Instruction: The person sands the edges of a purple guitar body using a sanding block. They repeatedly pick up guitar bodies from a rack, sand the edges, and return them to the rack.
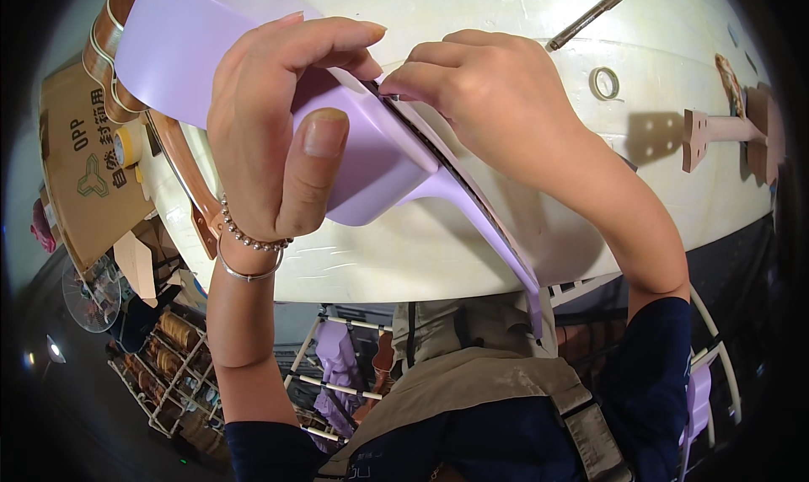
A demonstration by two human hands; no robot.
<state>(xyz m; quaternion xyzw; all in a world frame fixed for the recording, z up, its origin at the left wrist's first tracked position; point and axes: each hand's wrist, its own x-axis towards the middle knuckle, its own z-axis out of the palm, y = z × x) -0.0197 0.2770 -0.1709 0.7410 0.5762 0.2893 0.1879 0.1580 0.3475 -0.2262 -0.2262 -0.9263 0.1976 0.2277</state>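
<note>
A lilac ukulele [371,157] stands tilted on its side on the padded white table, its neck [493,229] slanting toward me at the right. My left hand [257,115] rests by the body's upper edge, thumb spread and fingers reaching over toward the dark fretboard's inner end. At that end, the fingertips of my right hand [497,86] are pinched together. Something small and dark shows at their tips, too small to name. The ukulele's front mostly faces away to the right, so its soundhole is hidden.
Another lilac body [198,35] and a brown ukulele [108,52] lie at the far left, beside a cardboard box [88,170] and yellow tape roll [126,147]. A dark pen [586,20], tape ring [604,83] and wooden neck [725,130] lie right. Racks of instruments stand below.
</note>
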